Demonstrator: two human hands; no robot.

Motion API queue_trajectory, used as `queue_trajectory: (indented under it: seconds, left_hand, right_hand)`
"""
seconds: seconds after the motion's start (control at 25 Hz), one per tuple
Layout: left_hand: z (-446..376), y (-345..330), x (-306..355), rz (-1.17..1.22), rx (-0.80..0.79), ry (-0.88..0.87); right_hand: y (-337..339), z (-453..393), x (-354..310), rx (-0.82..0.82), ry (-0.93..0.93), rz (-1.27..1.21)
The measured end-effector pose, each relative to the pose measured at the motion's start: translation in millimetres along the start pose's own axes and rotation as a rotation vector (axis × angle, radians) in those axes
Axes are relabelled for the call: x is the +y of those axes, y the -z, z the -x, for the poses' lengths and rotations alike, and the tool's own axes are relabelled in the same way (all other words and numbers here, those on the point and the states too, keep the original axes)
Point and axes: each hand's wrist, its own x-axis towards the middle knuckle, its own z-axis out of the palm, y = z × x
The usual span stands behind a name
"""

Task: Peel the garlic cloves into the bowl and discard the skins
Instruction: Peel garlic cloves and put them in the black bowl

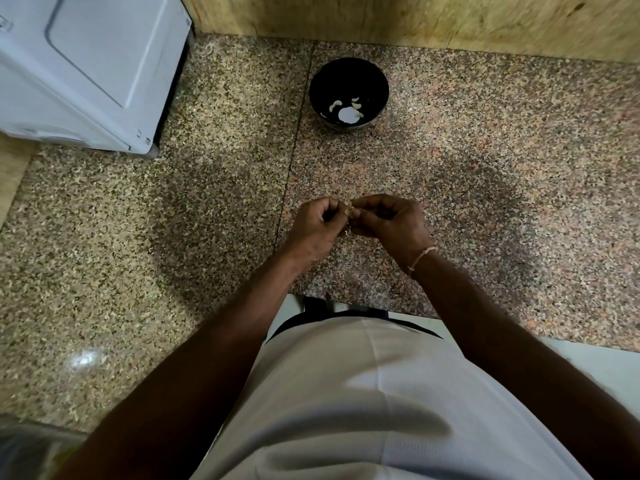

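Head view, looking down at a speckled granite bench (214, 216). Both hands meet over the bench near its front edge, fingertips touching. Left hand (317, 228) has fingers curled, pinching a small garlic clove (348, 211) at its tip; right hand (391, 220) also curled, pinching the same clove from the other side. Clove is mostly hidden between the fingers, only a bit of papery tan skin shows. A thin string bracelet (420, 257) sits on the right wrist. Black bowl (346, 72) stands upright farther back on the bench, well apart from the hands, near the wooden back wall (415, 19). Inside the bowl lie a few peeled white cloves (349, 110) near its bottom. White appliance (86, 64) at back left on the bench, apart from the bowl. Person's white shirt (363, 403) fills the lower frame.
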Motion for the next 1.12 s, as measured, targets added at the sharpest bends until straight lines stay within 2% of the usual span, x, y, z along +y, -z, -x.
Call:
queue_trajectory:
  seconds: [0.48,0.68,0.88,1.12]
  left_hand:
    - [3,-4,-7,0.210,0.030,0.113]
    - [6,-5,-8,0.257,-0.010,0.126]
    - [5,-5,-6,0.237,-0.007,0.108]
    - [4,-6,-7,0.171,0.003,0.113]
  right_hand:
    - [0,-1,7,0.009,-0.052,-0.044]
    - [2,-2,10,0.024,-0.046,-0.022]
    - [3,-4,12,0.031,-0.036,-0.019]
    - [5,-4,12,-0.019,-0.106,-0.147]
